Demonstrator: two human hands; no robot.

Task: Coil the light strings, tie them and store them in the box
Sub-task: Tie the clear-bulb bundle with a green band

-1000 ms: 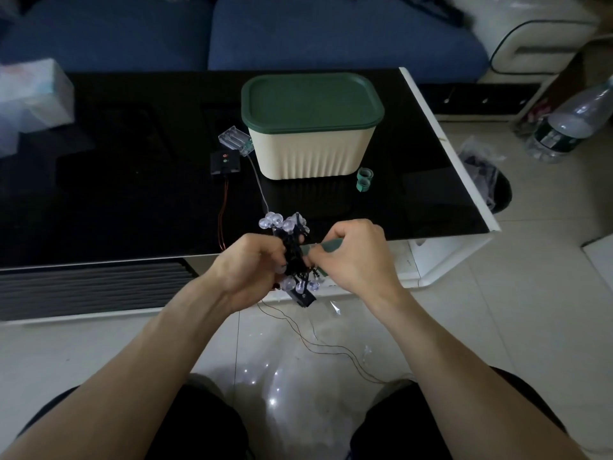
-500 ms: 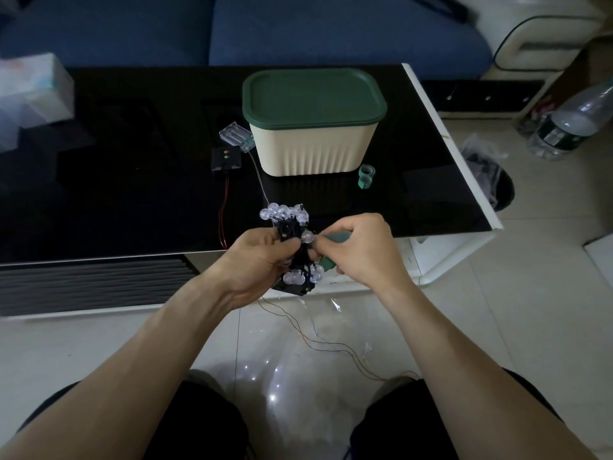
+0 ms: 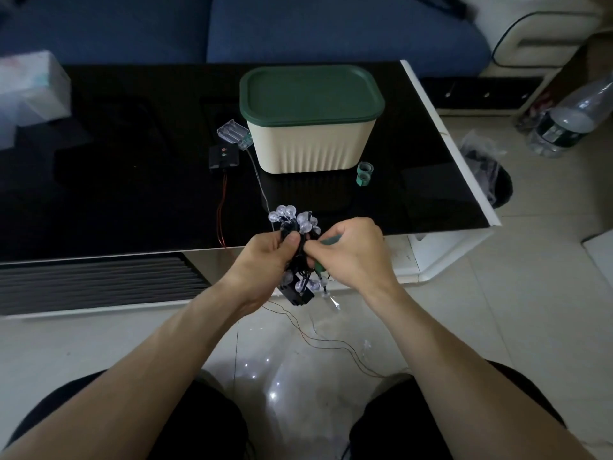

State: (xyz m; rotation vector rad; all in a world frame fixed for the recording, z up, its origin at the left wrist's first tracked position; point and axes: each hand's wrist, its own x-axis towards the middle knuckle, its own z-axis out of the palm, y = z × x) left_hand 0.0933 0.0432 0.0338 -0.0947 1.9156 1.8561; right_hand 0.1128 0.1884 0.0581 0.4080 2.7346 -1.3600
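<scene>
The bulb bundle (image 3: 296, 250), a coiled light string, sits between the two hands, in the air just off the near table edge (image 3: 99, 255). The left hand (image 3: 265, 263) grips its middle, thumb pressed on top. The right hand (image 3: 348, 252) pinches a green tie (image 3: 331, 240) against the bundle's right side; a second green bit pokes out under that hand. Compared with a second ago the bundle has turned a little, its black pack (image 3: 297, 293) now hanging lower left, and the right hand has come over the top, so the tie seems to be going round. I judge tying is under way, not finished.

Thin wires (image 3: 331, 341) trail below the hands to the floor. Beyond the hands, on the table: a black controller (image 3: 224, 157), a clear battery case (image 3: 234, 134), green tie rolls (image 3: 364, 173) and the box (image 3: 311, 141), lid (image 3: 310, 91) still on. More strings are left, and the lid needs lifting before storing.
</scene>
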